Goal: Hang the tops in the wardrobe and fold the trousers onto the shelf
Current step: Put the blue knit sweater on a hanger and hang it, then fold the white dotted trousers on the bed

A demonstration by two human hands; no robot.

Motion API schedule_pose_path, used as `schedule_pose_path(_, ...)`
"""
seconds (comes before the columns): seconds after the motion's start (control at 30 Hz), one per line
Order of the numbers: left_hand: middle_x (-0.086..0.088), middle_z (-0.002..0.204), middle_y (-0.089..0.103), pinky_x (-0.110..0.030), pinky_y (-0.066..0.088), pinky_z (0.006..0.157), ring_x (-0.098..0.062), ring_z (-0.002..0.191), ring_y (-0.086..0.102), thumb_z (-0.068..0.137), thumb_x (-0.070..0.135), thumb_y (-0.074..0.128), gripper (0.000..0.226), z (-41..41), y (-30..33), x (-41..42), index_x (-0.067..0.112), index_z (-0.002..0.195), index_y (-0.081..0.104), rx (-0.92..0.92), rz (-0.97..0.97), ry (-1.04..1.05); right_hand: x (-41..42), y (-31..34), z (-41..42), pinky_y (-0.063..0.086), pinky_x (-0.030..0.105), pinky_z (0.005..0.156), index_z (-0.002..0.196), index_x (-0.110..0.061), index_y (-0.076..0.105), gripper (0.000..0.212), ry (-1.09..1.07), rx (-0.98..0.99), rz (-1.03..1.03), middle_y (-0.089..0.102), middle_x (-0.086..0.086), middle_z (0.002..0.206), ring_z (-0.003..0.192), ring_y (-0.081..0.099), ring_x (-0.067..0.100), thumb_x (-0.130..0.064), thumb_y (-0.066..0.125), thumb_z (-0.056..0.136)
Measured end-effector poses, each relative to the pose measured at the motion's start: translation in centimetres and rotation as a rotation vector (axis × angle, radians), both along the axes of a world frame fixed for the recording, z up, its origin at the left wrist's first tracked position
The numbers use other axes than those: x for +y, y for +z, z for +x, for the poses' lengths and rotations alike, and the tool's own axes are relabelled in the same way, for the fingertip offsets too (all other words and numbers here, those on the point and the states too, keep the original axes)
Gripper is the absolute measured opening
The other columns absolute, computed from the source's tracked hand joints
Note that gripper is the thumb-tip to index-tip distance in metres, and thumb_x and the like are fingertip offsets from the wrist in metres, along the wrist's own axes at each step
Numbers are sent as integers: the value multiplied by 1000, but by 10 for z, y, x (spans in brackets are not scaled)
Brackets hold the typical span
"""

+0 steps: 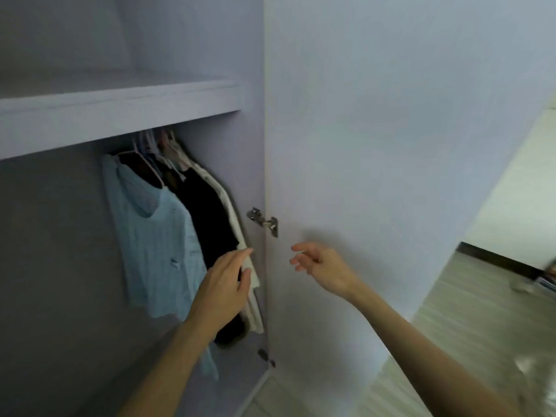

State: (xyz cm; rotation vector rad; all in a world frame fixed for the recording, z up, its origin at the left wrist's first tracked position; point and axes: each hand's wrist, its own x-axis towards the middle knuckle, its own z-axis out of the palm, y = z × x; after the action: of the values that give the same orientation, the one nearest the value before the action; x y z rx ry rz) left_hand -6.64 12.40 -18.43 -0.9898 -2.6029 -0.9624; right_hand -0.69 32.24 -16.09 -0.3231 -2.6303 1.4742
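Inside the open wardrobe several tops hang on hangers under a shelf (120, 115): a light blue top (153, 236) in front, a black top (207, 218) behind it, and a white top (237, 233) next to the wardrobe's right wall. My left hand (225, 284) reaches in with straight fingers that touch the white top's edge. My right hand (322, 269) hovers in front of the open door (391, 145), fingers loosely spread, holding nothing. No trousers are in view.
The wardrobe door stands open on the right, with a metal hinge (263, 221) at hand height and another hinge (264, 355) lower down. Wood-look floor (451, 341) lies at the lower right, with blurred items at the far right edge.
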Motion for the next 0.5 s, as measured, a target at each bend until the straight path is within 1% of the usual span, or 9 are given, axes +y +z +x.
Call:
schedule_pose_path(0.07, -3, 134, 51, -27, 32, 104, -20, 122, 47, 96, 16, 47, 38, 30, -11, 31, 13, 134, 47, -20, -37, -182, 16, -8, 69, 45, 12, 70, 122, -10, 54, 27, -154, -31, -52, 67, 10, 108, 87, 61, 15, -8, 41, 98)
schedule_pose_path(0.13, -2, 135, 50, -28, 31, 105, -19, 123, 46, 96, 17, 47, 38, 69, -18, 61, 15, 135, 47, -68, -65, -330, 29, -18, 140, 45, 12, 68, 121, -11, 55, 26, -312, -50, -83, 68, 10, 106, 85, 63, 15, -10, 43, 98)
schedule_pose_path(0.2, -2, 137, 48, -24, 28, 106, -18, 127, 43, 97, 15, 46, 39, 107, -20, 88, 13, 136, 46, -125, -77, -444, 41, -21, 201, 44, 12, 66, 121, -9, 55, 26, -445, -59, -100, 68, 11, 106, 84, 63, 16, -10, 44, 98)
schedule_pose_path(0.3, -5, 134, 52, -28, 31, 106, -21, 125, 47, 94, 10, 49, 38, 169, -23, 126, 11, 133, 50, -81, -85, -645, 50, -19, 293, 44, 8, 64, 120, -4, 56, 26, -648, -30, -102, 68, 18, 104, 79, 62, 18, -6, 45, 97)
schedule_pose_path(0.37, -3, 132, 54, -28, 36, 102, -19, 122, 49, 94, 11, 50, 38, 220, -21, 146, 12, 132, 51, -66, -90, -797, 49, -17, 360, 46, 10, 66, 120, -1, 55, 26, -792, -1, -138, 67, 22, 103, 74, 61, 18, -4, 44, 97)
schedule_pose_path(0.4, -3, 129, 56, -27, 37, 100, -19, 120, 52, 93, 9, 52, 37, 242, -19, 153, 12, 130, 53, -59, -91, -861, 47, -18, 388, 46, 11, 68, 120, 0, 55, 26, -859, 10, -154, 67, 23, 103, 73, 61, 17, -3, 44, 97)
schedule_pose_path(0.43, -5, 126, 58, -28, 39, 98, -20, 117, 54, 91, 7, 54, 36, 280, -17, 167, 10, 127, 56, -47, -83, -956, 41, -17, 433, 46, 10, 68, 120, -1, 55, 26, -956, 20, -155, 67, 22, 103, 72, 61, 15, -3, 44, 97)
schedule_pose_path(0.5, -8, 122, 61, -28, 39, 97, -23, 114, 57, 89, 5, 57, 35, 321, -17, 180, 8, 124, 58, -36, -96, -1045, 33, -17, 483, 44, 9, 66, 119, -3, 56, 25, -1037, 41, -168, 68, 20, 103, 72, 61, 13, -4, 44, 97)
